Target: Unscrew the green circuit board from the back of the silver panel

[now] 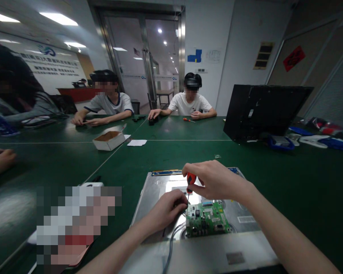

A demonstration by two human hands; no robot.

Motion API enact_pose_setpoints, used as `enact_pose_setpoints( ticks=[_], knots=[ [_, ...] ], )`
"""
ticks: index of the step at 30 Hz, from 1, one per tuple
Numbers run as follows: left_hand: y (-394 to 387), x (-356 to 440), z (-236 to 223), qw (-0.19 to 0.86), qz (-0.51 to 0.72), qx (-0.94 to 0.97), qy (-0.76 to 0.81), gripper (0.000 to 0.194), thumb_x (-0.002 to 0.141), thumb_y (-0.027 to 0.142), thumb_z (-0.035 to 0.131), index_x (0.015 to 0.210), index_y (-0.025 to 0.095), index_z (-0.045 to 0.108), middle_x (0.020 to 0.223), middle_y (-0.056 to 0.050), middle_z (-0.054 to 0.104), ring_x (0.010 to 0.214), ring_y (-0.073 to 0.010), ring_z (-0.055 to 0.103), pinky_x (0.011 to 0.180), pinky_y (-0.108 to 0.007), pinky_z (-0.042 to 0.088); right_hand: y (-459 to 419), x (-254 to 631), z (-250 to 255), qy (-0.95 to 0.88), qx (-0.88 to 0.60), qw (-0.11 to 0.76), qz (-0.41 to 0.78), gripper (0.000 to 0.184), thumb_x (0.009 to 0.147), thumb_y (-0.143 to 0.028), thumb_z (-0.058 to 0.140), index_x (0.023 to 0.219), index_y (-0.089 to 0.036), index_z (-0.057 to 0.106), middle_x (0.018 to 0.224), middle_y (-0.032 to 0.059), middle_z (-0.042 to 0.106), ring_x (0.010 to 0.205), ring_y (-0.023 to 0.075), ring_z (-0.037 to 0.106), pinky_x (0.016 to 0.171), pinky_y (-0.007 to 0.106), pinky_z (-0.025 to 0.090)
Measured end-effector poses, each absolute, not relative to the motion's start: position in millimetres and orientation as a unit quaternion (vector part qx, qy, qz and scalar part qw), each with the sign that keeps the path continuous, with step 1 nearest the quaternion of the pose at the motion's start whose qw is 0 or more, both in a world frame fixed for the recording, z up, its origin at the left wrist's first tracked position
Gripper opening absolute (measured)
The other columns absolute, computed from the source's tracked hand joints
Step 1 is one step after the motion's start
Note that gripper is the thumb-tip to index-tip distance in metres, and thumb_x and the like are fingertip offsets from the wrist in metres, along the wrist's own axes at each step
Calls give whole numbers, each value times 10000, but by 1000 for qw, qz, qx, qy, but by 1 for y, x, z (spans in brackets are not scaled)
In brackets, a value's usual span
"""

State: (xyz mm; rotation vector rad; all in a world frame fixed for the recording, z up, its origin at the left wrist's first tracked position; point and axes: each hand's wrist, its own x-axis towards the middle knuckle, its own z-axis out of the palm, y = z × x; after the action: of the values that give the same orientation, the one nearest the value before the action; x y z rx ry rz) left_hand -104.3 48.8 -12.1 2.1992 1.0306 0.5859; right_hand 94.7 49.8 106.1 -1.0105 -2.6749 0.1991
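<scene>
A silver metal panel [154,194] lies flat on the green table in front of me, with a green circuit board [206,222] mounted on it. My right hand [214,179] is closed around a screwdriver with a red and black handle [190,182], held upright with its tip down at the board's upper left corner. My left hand [167,210] rests on the panel just left of the board, fingers curled in beside the screwdriver's tip; what they pinch, if anything, is hidden. A grey cable [171,243] runs from the board toward me.
A black monitor back [263,110] stands at the right rear. A small open cardboard box [109,139] and a white paper [136,142] lie mid-table. Two people sit at the far side, others at the left; someone's hand [0,160] rests at the left edge.
</scene>
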Motion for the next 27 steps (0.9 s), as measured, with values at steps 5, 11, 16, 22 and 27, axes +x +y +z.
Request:
enact_pose_setpoints(
  ticks=[5, 11, 16, 22, 27],
  knots=[
    [49, -105, -14, 312, 226, 839, 384, 85, 862, 145, 512, 805, 181, 563, 832, -24, 627, 789, -195, 559, 698, -288, 433, 48, 96, 108, -925, -347, 130, 82, 229, 829, -173, 590, 1050, -204, 536, 924, 23, 687, 707, 148, 599, 570, 255, 342],
    [49, -106, -15, 307, 221, 842, 384, 90, 870, 140, 500, 812, 184, 553, 838, -26, 620, 793, -196, 554, 698, -287, 433, 48, 96, 109, -924, -352, 129, 71, 208, 841, -198, 608, 1035, -198, 533, 917, 19, 684, 703, 149, 598, 559, 256, 333],
    [50, -106, -16, 317, 230, 841, 374, 88, 868, 136, 506, 811, 179, 558, 836, -30, 619, 787, -197, 555, 698, -288, 426, 49, 95, 107, -925, -356, 128, 47, 202, 841, -222, 624, 1021, -202, 533, 886, 11, 686, 688, 153, 594, 550, 262, 309],
    [49, -106, -14, 326, 231, 838, 370, 91, 871, 143, 509, 828, 178, 580, 884, -34, 632, 836, -206, 570, 752, -305, 438, 50, 96, 106, -924, -359, 121, 39, 187, 849, -308, 646, 965, -209, 537, 810, -8, 680, 654, 153, 585, 531, 261, 288],
    [49, -106, -15, 328, 236, 835, 373, 101, 835, 118, 513, 847, 177, 594, 882, -35, 638, 833, -208, 573, 747, -305, 448, 46, 98, 109, -927, -340, 138, 78, 225, 832, -211, 608, 1042, -187, 530, 899, 15, 676, 715, 150, 593, 569, 256, 344]
  ],
)
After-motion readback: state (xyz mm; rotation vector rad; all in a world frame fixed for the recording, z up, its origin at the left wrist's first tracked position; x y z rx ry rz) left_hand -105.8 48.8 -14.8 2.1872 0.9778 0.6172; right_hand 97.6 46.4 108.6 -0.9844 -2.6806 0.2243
